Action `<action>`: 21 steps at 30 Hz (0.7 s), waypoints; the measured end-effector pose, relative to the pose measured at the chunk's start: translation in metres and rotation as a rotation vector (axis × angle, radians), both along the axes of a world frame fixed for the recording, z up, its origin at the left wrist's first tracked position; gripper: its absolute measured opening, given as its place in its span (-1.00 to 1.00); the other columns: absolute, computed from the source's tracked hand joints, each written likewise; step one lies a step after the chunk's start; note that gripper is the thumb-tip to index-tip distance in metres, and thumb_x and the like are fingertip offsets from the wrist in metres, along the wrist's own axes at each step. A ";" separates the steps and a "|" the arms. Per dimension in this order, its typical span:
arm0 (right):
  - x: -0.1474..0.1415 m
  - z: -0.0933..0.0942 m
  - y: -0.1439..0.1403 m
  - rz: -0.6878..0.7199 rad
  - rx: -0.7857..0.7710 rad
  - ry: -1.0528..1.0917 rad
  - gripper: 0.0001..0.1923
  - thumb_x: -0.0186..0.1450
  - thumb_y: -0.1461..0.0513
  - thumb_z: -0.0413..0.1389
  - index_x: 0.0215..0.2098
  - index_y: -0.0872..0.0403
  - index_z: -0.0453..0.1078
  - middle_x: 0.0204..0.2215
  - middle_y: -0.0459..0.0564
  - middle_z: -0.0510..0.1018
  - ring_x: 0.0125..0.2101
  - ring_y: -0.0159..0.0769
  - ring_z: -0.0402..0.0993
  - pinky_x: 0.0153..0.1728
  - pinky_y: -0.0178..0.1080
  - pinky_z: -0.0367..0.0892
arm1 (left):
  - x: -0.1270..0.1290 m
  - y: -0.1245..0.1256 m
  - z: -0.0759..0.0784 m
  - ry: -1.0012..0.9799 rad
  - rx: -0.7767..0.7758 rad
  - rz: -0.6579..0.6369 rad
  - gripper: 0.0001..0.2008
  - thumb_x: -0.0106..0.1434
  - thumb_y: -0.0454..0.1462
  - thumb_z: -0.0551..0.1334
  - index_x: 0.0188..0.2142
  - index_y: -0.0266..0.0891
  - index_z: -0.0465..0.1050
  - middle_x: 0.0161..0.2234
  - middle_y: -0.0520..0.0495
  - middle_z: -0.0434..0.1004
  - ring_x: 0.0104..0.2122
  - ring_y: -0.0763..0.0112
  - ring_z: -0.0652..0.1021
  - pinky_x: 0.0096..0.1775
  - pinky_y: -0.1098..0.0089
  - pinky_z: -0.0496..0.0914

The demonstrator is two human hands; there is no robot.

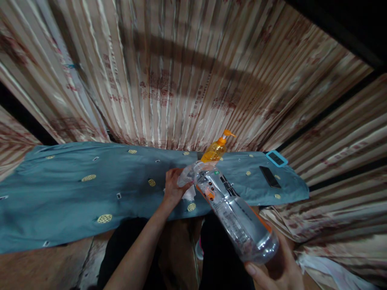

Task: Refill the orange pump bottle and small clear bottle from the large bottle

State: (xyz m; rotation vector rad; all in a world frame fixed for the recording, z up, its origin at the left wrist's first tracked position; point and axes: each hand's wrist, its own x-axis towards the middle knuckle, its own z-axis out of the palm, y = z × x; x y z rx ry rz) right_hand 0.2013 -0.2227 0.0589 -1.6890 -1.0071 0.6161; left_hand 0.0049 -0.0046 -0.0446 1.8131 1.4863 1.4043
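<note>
My right hand [276, 268] grips the base of a clear plastic bottle [236, 215] with an orange-and-black label, tilted so its neck points away from me over the blue cloth. My left hand [173, 186] is closed around the bottle's mouth end, fingers on the cap area, with a white tissue [190, 194] under it. An orange pump bottle [215, 150] stands upright just behind the clear bottle's neck.
A blue patterned cloth [75, 189] covers a low surface in front of me. On its right end lie a dark phone [270, 177] and a phone in a turquoise case [276, 158]. Striped curtains [181, 72] hang behind. My dark trousers [217, 257] and the brown floor are below.
</note>
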 end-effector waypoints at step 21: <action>-0.005 0.007 0.002 -0.044 -0.024 0.045 -0.11 -0.07 -0.12 0.37 0.12 0.01 0.23 0.03 0.08 0.55 -0.01 -0.11 0.56 -0.10 -0.28 0.50 | -0.001 -0.001 0.003 0.027 -0.021 -0.021 -0.57 0.11 -0.19 0.43 -0.03 -0.18 0.46 -0.06 -0.12 0.51 -0.01 0.13 0.47 0.06 0.12 0.42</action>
